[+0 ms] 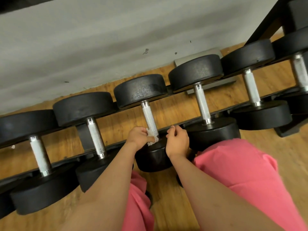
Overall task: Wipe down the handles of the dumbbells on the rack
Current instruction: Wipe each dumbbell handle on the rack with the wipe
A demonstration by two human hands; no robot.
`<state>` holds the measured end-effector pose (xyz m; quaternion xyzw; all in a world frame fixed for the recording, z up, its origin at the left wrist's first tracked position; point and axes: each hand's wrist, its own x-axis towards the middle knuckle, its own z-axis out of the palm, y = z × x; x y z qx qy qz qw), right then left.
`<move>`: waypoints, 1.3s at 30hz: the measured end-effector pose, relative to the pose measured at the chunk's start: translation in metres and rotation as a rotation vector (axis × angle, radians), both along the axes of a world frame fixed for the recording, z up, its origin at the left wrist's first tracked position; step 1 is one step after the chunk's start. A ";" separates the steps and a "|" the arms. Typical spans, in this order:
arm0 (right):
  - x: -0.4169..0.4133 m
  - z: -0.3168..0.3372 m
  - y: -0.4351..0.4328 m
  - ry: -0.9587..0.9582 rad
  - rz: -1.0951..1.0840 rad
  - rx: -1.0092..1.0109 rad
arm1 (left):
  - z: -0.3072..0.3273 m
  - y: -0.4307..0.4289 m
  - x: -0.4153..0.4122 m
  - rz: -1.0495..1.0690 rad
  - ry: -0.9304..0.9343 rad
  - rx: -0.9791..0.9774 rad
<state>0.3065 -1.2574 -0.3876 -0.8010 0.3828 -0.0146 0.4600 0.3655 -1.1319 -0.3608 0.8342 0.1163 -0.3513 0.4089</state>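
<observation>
Head view, lower right of the frame: pink trousers [241,172] fill the near ground, and 2 bare forearms reach up from the bottom edge toward the middle.

The left hand [137,136] grips a small white cloth [152,136], fingers curled round it and pressing it against the near end of a knurled steel handle [149,118], just above the near head [153,157] of the middle dumbbell. The right hand [177,141] sits just right of that spot over the same head, fingers curled in with nothing visible in them; whether it touches the head I cannot tell.

Beyond, 6 dumbbells lie side by side on the black rack [66,161], running from the lower left to the upper right, over a wooden floor [175,105] and below a grey wall [100,47].

By my reading the step in hand is wiping this third handle from the left, and the cloth covers only its near end. The next move calls for sliding the cloth up the full length toward the far head, turning it round the bar, then shifting to the neighbouring handle [202,105] on the right.
</observation>
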 end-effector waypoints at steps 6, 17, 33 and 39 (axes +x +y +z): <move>0.000 0.001 0.000 -0.002 -0.006 0.016 | -0.001 0.004 0.002 0.000 -0.031 0.055; -0.001 0.003 -0.001 0.013 0.000 0.026 | -0.003 0.000 0.001 0.015 0.019 -0.024; -0.002 0.012 0.000 0.010 -0.011 0.053 | -0.004 0.003 0.007 0.149 -0.049 0.011; -0.002 0.012 0.000 0.018 -0.011 0.049 | 0.003 -0.009 0.006 0.315 -0.103 -0.077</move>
